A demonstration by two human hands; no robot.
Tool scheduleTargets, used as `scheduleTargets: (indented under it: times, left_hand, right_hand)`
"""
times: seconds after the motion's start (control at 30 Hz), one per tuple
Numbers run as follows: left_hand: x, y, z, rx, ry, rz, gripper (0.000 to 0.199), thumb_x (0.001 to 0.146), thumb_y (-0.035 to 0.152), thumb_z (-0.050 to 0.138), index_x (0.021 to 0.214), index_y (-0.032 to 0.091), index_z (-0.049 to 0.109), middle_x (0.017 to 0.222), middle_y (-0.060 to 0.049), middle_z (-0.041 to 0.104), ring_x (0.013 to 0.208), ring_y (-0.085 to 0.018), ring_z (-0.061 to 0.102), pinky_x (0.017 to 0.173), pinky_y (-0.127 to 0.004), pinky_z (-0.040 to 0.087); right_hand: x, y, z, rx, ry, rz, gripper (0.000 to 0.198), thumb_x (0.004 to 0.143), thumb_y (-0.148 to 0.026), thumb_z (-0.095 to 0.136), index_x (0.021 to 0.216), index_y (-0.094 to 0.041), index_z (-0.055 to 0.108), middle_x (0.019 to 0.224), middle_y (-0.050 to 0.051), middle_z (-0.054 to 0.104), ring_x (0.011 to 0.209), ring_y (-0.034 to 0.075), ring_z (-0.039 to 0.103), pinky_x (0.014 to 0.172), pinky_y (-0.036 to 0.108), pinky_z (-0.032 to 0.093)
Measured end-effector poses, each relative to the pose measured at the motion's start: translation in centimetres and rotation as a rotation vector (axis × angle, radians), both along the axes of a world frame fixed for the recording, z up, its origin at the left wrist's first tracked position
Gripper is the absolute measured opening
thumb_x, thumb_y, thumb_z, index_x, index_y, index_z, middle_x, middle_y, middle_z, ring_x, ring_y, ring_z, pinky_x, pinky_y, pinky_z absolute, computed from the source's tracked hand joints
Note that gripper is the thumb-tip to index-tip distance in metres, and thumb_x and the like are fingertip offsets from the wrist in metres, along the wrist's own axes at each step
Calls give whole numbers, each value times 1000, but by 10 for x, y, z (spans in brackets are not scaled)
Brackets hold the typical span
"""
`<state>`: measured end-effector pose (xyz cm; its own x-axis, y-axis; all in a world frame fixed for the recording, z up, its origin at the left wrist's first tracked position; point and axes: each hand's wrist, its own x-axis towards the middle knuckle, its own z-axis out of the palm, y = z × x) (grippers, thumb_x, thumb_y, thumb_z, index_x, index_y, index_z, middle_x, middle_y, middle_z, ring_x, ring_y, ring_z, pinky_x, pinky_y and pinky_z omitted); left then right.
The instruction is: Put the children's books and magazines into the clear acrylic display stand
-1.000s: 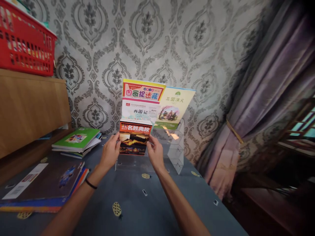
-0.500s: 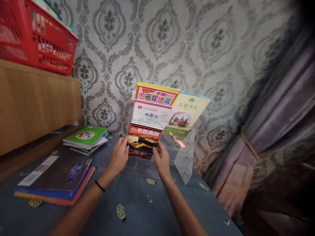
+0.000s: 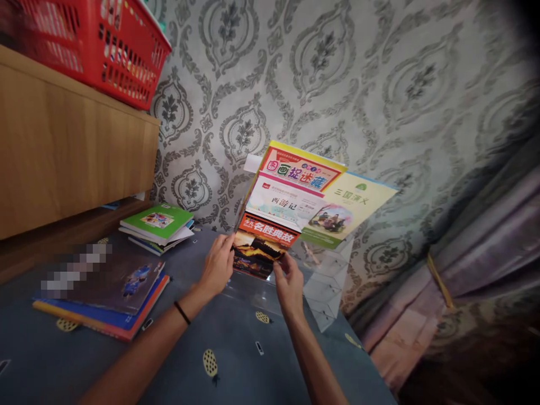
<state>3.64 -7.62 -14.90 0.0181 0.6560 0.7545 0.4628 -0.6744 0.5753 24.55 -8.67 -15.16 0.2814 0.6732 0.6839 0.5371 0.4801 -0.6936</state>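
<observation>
My left hand (image 3: 217, 264) is closed on the left edge of a book with a red title band and a dark landscape cover (image 3: 264, 247). At that book's lower right edge, the fingers of my right hand (image 3: 289, 284) grip it too. The book leans upright in the front of a clear stand (image 3: 327, 284). Behind it rise a white book (image 3: 280, 198) and a yellow-edged picture book (image 3: 297, 169). A pale yellow-green book (image 3: 341, 216) stands to their right, tilted. A dark band circles my left wrist.
On the left of the patterned dark cloth (image 3: 236, 349) lie a stack with a green book on top (image 3: 158, 220) and a stack with a dark book on top (image 3: 105, 281). A wooden cabinet (image 3: 80, 146) holds a red basket (image 3: 122, 56). A tied curtain (image 3: 405, 320) hangs at right.
The view has shifted and tilted, so the stand, books and hands appear further right. Both hands stay on the same book, which keeps its place in the stand.
</observation>
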Motion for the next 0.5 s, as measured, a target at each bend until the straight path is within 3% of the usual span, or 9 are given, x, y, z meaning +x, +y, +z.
scheduleTargets:
  times: [0.5]
  left_hand:
    - [-4,2,8,-40,27,-15,47,94,12,41,140,15,52,113,-12,59,110,-26,56,100,-42,49]
  right_hand:
    - [4,3,5,-43,91,110,50,83,-46,64,123,-16,69,120,16,74,107,31,68,99,50,51]
